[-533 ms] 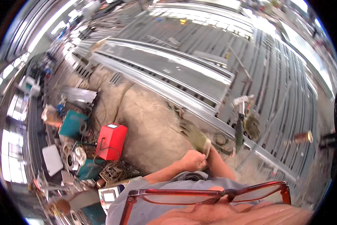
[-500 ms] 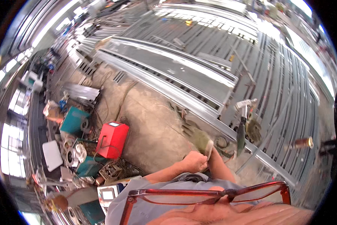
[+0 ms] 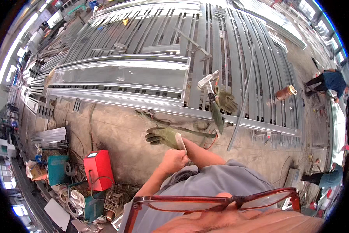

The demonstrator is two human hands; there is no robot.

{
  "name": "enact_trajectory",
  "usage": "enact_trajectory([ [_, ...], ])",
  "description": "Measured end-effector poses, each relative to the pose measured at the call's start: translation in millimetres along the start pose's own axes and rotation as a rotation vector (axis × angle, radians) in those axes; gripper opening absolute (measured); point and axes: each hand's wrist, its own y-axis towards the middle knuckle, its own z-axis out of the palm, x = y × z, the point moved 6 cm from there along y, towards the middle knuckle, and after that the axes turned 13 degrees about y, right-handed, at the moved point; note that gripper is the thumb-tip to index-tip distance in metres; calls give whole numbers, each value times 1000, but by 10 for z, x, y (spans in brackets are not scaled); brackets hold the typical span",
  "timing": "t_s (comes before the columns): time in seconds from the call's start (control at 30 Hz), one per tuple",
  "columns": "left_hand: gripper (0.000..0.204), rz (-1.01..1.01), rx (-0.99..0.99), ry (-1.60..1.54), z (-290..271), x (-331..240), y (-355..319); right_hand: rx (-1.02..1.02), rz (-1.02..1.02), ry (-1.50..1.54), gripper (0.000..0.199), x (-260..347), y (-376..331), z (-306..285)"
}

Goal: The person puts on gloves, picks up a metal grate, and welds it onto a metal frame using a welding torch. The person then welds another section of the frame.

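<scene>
A green work glove with a pale cuff (image 3: 178,142) covers my right hand (image 3: 163,137), held out palm down with its fingers stretched. My bare left hand (image 3: 174,160) is closed in a fist at that cuff, by the right wrist. Beyond them, on the metal frame, lies a second work glove (image 3: 227,101). Next to it rests a tool with a silver head and a dark green handle (image 3: 215,110), its handle end reaching past the frame's near edge.
Long metal profiles (image 3: 143,97) form a wide rack ahead. A thin metal bar (image 3: 242,101) slants across its near edge. A brown jar (image 3: 286,92) stands at right. A red machine box (image 3: 100,171) sits on the concrete floor at left. Two people (image 3: 333,83) are far right.
My view has swung to the right, bringing the two people into sight. The left hand stays at the cuff of the glove, and the gloved right hand remains stretched out.
</scene>
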Motion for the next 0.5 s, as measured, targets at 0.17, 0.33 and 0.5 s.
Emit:
enact_trajectory([
  [0.17, 30, 22, 61, 36, -31, 17, 125, -146, -29, 130, 60, 146, 1, -251],
  [0.33, 28, 31, 37, 56, 130, 79, 148, -195, -56, -60, 54, 268, -138, -144],
  [0.5, 36, -183, -48, -164, 1, 175, -15, -649, -200, -1174, 37, 1450, -663, -1008],
])
